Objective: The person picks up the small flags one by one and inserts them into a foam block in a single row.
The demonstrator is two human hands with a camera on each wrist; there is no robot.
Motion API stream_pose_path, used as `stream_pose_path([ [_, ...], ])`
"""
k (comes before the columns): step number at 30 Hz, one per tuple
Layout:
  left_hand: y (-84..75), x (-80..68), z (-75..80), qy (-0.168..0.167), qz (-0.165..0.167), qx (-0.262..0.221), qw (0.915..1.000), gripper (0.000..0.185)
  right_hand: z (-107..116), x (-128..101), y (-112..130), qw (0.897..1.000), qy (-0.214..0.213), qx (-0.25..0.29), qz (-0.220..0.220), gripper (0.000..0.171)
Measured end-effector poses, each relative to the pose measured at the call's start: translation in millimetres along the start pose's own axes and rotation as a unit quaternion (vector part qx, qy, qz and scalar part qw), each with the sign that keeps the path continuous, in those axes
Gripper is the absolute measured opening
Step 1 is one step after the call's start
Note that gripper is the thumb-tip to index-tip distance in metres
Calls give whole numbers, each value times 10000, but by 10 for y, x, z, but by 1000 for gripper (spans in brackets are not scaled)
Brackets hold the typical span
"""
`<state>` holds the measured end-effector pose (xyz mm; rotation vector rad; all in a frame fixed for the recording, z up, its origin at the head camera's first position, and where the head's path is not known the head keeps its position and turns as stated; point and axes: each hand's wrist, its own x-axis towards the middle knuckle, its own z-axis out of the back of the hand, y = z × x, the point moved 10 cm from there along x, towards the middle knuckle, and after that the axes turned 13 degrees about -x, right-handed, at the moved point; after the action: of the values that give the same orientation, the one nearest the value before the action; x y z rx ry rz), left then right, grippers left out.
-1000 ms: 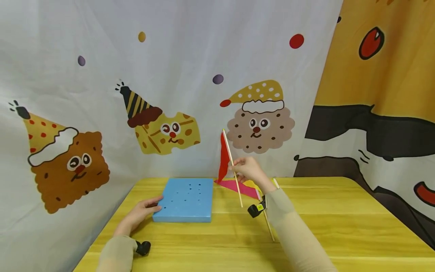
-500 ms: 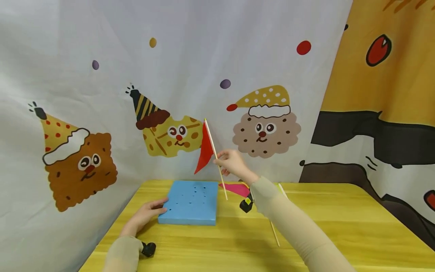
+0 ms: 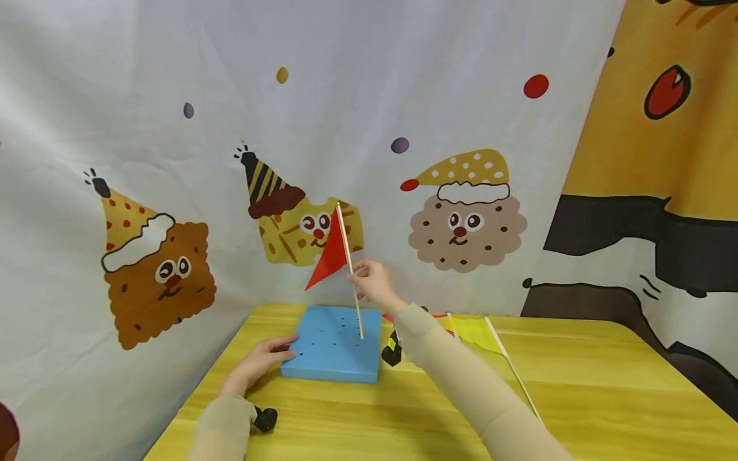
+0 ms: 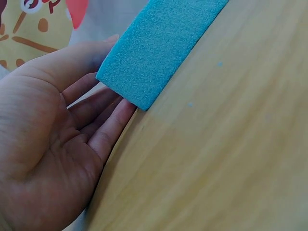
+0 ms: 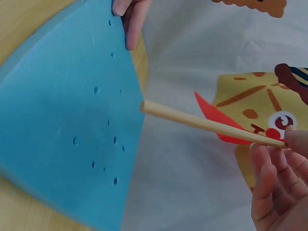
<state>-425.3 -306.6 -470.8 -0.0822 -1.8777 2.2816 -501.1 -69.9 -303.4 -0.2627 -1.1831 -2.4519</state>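
On the yellow table (image 3: 576,397), the left hand (image 3: 262,362) rests flat-fingered against the blue foam block's (image 3: 337,346) left edge; above the block the right hand (image 3: 371,282) pinches the red flag's (image 3: 330,256) stick, its tip over the holes

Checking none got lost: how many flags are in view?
3. A red flag is held in the right hand over the blue foam; a yellow flag and a sliver of a pink flag lie behind the right arm, which may hide more.
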Motion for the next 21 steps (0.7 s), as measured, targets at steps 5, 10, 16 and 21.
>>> stream_pose_path([
  [5, 0, 16, -23, -37, -3, 32, 10000, 55, -109, 52, 42, 9998, -165, 69, 85, 23],
  [10, 6, 27, -35, -50, -43, -54, 10000, 54, -223, 75, 93, 9993, -300, 139, 174, 17],
  [16, 14, -2, -22, -113, -50, -38, 9999, 54, -353, 69, 72, 9990, -273, 359, -27, 16],
  [21, 9, -4, 0, -164, -73, -5, 9998, 53, -418, 113, 53, 9987, -176, 451, -187, 16],
])
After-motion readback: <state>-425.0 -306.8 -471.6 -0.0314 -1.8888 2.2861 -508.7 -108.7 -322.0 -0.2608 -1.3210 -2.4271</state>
